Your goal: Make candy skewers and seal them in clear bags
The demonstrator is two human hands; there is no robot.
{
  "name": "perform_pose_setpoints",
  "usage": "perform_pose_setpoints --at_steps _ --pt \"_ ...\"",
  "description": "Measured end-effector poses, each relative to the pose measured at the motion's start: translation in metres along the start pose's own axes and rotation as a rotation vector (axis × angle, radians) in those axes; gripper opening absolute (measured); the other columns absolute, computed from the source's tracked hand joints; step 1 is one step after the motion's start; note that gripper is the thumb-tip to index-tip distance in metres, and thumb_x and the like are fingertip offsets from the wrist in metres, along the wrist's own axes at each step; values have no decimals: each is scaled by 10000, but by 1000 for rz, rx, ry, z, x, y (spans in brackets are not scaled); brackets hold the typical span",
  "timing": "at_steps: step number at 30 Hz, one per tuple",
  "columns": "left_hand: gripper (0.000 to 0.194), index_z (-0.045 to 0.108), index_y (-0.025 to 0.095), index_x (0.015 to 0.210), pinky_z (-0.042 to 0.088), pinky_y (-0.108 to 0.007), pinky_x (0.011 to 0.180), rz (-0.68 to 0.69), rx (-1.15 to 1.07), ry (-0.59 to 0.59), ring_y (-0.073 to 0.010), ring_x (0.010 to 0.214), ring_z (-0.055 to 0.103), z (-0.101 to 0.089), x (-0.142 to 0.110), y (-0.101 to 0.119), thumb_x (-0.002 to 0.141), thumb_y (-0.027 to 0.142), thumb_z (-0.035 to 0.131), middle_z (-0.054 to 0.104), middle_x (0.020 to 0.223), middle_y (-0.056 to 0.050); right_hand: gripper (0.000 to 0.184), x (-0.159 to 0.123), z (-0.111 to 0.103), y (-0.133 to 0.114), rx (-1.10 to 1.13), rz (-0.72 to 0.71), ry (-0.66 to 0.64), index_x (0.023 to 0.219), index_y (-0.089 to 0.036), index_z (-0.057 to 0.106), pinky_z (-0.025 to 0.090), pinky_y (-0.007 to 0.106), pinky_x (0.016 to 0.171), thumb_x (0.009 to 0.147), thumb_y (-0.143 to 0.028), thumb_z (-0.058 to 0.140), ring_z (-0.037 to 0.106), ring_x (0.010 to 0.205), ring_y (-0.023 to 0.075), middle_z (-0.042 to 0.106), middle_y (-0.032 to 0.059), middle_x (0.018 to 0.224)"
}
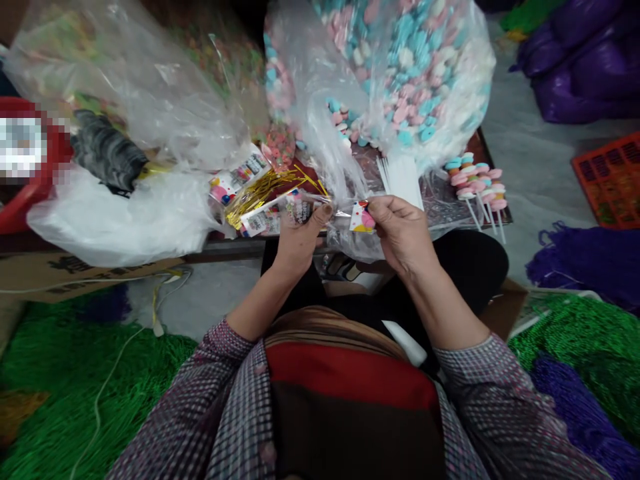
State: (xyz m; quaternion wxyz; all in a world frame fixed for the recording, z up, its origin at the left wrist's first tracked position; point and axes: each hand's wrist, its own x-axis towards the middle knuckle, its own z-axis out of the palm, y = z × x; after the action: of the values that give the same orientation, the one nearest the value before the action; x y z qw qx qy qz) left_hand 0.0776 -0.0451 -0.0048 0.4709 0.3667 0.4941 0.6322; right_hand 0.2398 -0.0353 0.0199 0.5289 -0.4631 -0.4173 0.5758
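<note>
My left hand (300,240) is closed, thumb against fingers, on the edge of what looks like a small clear plastic bag. The fingers of my right hand (407,233) pinch a small printed card (362,217) with coloured dots and a yellow lower edge. The two hands are held apart above the table's front edge, with clear film stretched between them. Beside my left hand lie more printed cards (260,222) and a bundle of gold twist ties (260,193). White sticks (401,179) lie just beyond my right hand.
A big clear bag of pink, blue and white candies (415,87) stands at the back. Finished candy sticks (477,180) lie at the right edge. White plastic bags (125,220) and a red basin (55,153) are on the left. Green strands (75,380) cover the floor.
</note>
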Motion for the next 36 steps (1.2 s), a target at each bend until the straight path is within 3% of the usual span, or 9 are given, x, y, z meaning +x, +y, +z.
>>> perform_pose_setpoints --at_steps 6,11,15,18,22,27,32,34,36 --pt "441 600 226 770 580 -293 751 64 42 -48 -140 743 635 5 -8 -13 779 623 790 632 718 9 509 -11 11 1 86 87 -118 972 -285 748 558 278 748 597 -567 943 623 694 109 708 -55 784" --pt "429 638 211 794 528 -254 577 -109 -94 -141 -110 607 572 4 -11 -1 719 567 866 630 699 8 354 -9 8 12 -39 23 -1 772 -232 728 486 271 622 699 -545 876 548 579 98 660 -50 647" --pt "430 659 204 751 471 -205 501 -223 -219 -148 -84 566 558 3 -11 11 579 437 976 647 682 29 331 -8 -5 19 -86 1 -29 874 -231 772 504 294 684 760 -538 819 595 636 119 705 -31 697" --pt "413 638 195 695 456 -187 493 -246 -251 -171 -66 536 541 3 -13 9 592 416 972 609 610 52 353 -11 -10 19 -121 -56 42 882 -226 772 501 292 695 741 -546 824 603 671 124 726 -18 752" --pt "398 644 202 741 469 -196 470 -299 -314 -175 -77 531 563 5 -13 6 634 433 949 598 614 57 429 -15 -13 10 -252 -83 64 739 -207 703 397 264 549 750 -626 790 465 522 103 572 -53 555" --pt "405 692 198 828 473 -196 442 -412 -295 -277 -87 529 594 6 -7 12 577 326 983 672 687 38 630 -15 -22 -1 -369 -151 91 505 -213 467 340 267 540 800 -723 689 334 509 87 388 -63 476" --pt "433 645 183 728 478 -193 447 -391 -290 -259 -85 496 588 9 -5 9 539 343 1000 648 616 52 399 -11 -34 -2 -321 -192 36 810 -215 756 485 280 687 796 -614 747 561 673 127 707 4 767" --pt "430 623 183 702 474 -184 455 -372 -297 -248 -78 499 583 10 -6 7 570 369 988 630 600 59 381 -11 -37 -1 -296 -165 63 885 -224 781 504 287 702 779 -590 766 600 713 141 745 16 833" --pt "433 608 183 684 471 -178 456 -369 -303 -233 -74 501 581 11 -6 7 594 393 976 615 593 61 373 -11 -39 0 -284 -131 129 798 -215 757 477 275 634 780 -588 761 548 625 129 681 -9 689"
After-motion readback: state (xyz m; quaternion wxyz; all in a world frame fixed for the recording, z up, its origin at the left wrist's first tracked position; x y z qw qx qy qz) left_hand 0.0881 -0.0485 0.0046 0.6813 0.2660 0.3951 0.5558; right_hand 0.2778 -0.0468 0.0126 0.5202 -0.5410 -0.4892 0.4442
